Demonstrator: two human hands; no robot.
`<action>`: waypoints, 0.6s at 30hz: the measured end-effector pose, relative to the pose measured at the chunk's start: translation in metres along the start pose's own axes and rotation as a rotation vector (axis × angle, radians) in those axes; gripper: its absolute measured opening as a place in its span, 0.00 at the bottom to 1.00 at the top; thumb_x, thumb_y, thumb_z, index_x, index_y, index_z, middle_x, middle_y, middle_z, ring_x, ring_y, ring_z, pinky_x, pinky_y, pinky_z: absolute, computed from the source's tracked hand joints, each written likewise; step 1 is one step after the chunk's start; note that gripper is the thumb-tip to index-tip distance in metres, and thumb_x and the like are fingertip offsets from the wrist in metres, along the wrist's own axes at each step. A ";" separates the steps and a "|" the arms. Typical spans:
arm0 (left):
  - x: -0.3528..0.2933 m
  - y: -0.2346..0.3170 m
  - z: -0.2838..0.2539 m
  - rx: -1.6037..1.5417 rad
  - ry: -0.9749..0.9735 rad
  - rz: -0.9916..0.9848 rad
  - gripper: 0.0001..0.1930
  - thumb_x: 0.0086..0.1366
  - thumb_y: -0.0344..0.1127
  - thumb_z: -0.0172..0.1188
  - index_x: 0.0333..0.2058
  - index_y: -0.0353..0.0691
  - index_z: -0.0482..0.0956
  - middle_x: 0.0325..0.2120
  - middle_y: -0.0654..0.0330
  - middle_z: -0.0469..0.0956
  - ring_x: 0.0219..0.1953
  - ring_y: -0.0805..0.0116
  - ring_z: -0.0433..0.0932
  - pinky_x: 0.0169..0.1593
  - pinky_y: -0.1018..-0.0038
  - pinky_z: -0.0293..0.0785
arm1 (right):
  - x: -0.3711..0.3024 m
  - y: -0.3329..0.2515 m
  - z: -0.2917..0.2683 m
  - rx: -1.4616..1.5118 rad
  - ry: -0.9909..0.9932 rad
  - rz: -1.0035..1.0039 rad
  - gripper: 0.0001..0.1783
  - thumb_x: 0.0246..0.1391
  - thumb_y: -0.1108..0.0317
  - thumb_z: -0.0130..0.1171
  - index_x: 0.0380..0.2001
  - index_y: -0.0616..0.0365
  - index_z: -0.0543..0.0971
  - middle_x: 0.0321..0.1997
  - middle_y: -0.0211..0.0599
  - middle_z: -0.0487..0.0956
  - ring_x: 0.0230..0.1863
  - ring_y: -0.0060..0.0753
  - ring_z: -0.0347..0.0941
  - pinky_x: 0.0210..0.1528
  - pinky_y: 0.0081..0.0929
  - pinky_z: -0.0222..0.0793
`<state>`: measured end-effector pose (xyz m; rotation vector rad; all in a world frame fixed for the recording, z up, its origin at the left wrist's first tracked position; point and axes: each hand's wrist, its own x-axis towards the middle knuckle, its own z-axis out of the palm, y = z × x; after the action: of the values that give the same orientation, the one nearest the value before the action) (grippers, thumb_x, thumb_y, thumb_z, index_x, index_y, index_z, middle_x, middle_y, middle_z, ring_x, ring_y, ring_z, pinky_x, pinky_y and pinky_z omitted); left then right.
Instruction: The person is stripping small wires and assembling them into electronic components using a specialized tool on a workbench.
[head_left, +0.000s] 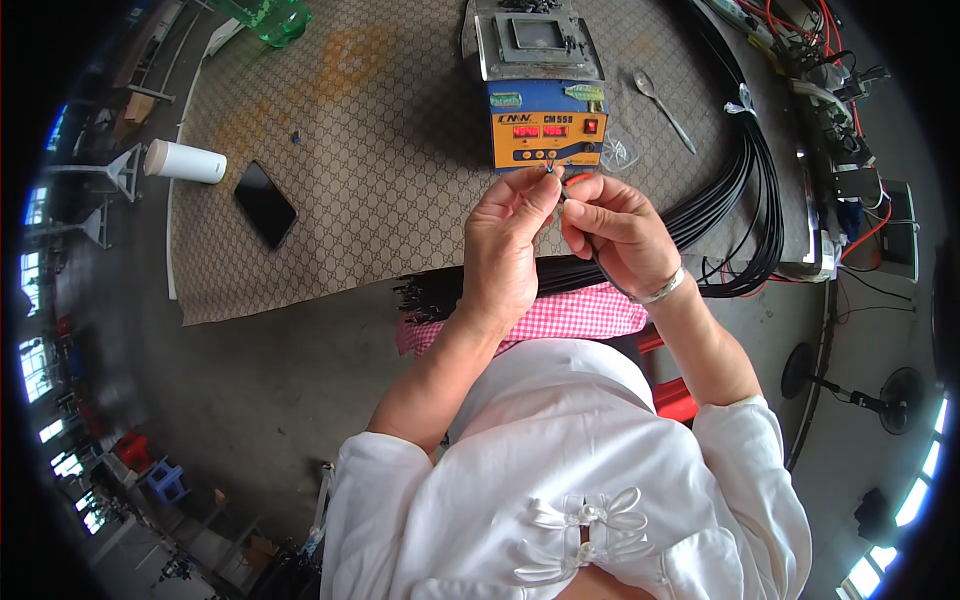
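Both my hands meet over the table's near edge, just in front of a blue and orange solder pot (547, 130) with red lit digits. My left hand (505, 245) is closed, with thumb and fingertips pinching the thin wires (550, 168) at a cable's end. Beside it, my right hand (630, 240) grips the same black cable (603, 262) a little behind that end. A bit of orange-red shows at the right fingertips; what it is I cannot tell. The cable trails down below my right hand.
A large bundle of black cables (765, 190) curves along the right side and across my lap. On the patterned tablecloth (370, 200) are a metal spoon (665, 112), a phone (266, 205), a white cup (186, 161) and a green bottle (280, 20). A pink checked cloth (590, 312) covers my lap.
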<state>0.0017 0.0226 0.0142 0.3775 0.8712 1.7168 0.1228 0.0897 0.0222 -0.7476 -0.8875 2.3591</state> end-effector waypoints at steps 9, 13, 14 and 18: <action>-0.004 -0.001 -0.003 0.034 0.017 -0.006 0.08 0.59 0.33 0.55 0.35 0.37 0.75 0.31 0.64 0.75 0.32 0.78 0.70 0.41 0.80 0.65 | -0.002 0.014 -0.003 -0.023 0.013 0.007 0.06 0.49 0.72 0.57 0.30 0.61 0.74 0.25 0.31 0.74 0.26 0.23 0.72 0.28 0.18 0.67; -0.006 0.001 -0.005 0.042 0.028 -0.042 0.07 0.59 0.33 0.55 0.35 0.38 0.75 0.31 0.64 0.74 0.32 0.78 0.70 0.41 0.80 0.64 | -0.005 0.016 0.000 -0.030 -0.006 0.017 0.07 0.49 0.71 0.57 0.31 0.62 0.74 0.25 0.31 0.74 0.24 0.21 0.71 0.26 0.16 0.67; -0.006 0.000 -0.007 0.028 0.022 -0.041 0.07 0.59 0.33 0.55 0.34 0.37 0.75 0.31 0.64 0.75 0.33 0.78 0.70 0.41 0.80 0.65 | -0.005 0.017 0.000 -0.043 0.000 0.002 0.07 0.49 0.71 0.57 0.31 0.62 0.74 0.25 0.31 0.74 0.24 0.21 0.71 0.26 0.16 0.66; -0.008 -0.002 -0.008 0.032 0.026 -0.012 0.08 0.58 0.34 0.56 0.33 0.36 0.75 0.29 0.64 0.75 0.34 0.79 0.71 0.41 0.82 0.66 | -0.005 0.021 -0.004 -0.154 0.046 -0.056 0.07 0.49 0.71 0.57 0.31 0.62 0.74 0.23 0.29 0.73 0.21 0.18 0.67 0.23 0.13 0.63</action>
<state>0.0001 0.0123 0.0088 0.3712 0.9192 1.7020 0.1234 0.0749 0.0066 -0.8230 -1.0656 2.2349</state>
